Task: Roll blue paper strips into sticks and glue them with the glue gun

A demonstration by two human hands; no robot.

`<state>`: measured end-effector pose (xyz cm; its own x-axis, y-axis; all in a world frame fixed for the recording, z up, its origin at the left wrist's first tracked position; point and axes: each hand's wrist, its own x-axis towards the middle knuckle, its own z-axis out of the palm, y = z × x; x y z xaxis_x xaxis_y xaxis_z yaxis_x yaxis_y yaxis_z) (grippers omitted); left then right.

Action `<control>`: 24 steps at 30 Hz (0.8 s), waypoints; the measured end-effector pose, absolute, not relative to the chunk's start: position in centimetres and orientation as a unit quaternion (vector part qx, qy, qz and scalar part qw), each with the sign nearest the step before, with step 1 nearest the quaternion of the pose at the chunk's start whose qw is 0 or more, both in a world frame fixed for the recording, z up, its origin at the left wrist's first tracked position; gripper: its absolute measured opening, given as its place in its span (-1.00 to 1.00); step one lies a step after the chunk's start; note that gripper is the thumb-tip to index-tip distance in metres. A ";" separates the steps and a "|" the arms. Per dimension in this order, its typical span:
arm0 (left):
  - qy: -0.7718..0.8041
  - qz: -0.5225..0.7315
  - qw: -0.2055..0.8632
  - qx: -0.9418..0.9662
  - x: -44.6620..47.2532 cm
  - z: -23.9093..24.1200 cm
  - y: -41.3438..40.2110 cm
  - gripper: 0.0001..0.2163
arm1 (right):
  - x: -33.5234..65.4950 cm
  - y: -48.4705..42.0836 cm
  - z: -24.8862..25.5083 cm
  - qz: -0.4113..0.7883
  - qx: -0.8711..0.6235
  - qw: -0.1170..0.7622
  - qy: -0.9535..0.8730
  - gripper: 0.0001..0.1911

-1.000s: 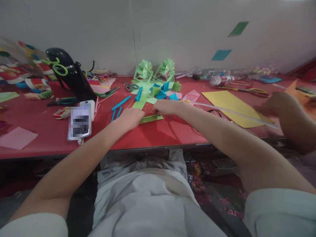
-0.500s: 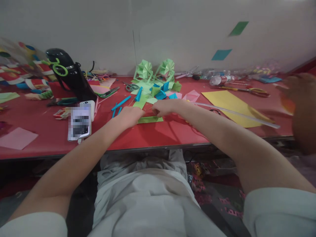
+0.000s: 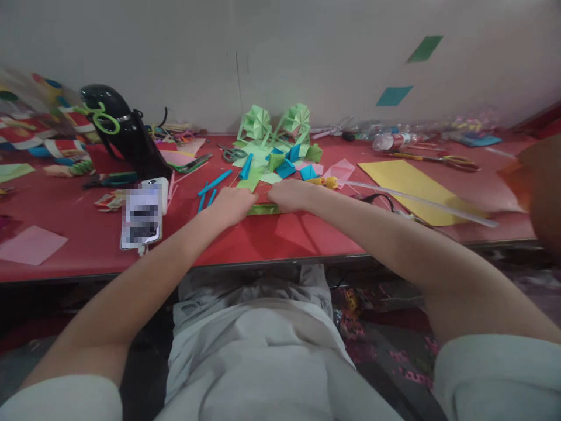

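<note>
On the red table, a narrow folded strip of green paper [image 3: 263, 209] lies between my hands. My left hand [image 3: 234, 204] is closed on its left end, fingers curled and mostly hidden from above. At the right end my right hand [image 3: 289, 196] is closed on the paper too. Just beyond them are a flat light green paper piece [image 3: 249, 181] and several blue folded paper pieces [image 3: 286, 168]. Blue paper rolls [image 3: 214, 182] lie left of my left hand. Two light green folded paper models [image 3: 258, 123] stand at the back by the wall.
A phone [image 3: 142, 216] with a cable and a black bottle [image 3: 127, 134] stand at left. Scissors [image 3: 232, 153], yellow paper [image 3: 416, 187] with a clear stick [image 3: 421, 204], and long scissors [image 3: 456, 162] lie around. Another person's arm [image 3: 546, 199] is at the right edge.
My right hand has shifted slightly left, and less of the green strip shows between my hands. The other person's arm at right has moved, its hand no longer raised in view.
</note>
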<state>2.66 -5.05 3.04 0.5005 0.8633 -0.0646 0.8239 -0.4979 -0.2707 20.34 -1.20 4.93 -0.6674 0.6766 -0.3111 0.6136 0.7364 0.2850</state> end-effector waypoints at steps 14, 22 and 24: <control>-0.494 0.094 0.101 -0.858 2.9 2.9 -5.4 -0.70 | 19.9 -3.4 3.6 0.142 0.386 0.158 0.898 -0.74; -0.505 0.093 0.088 -0.853 2.8 2.9 -5.3 -0.67 | 20.2 -3.1 3.9 0.131 0.406 0.174 0.887 -0.73; -0.501 0.092 0.091 -0.856 2.9 2.9 -5.4 -0.68 | 20.0 -3.1 3.7 0.131 0.414 0.173 0.884 -0.74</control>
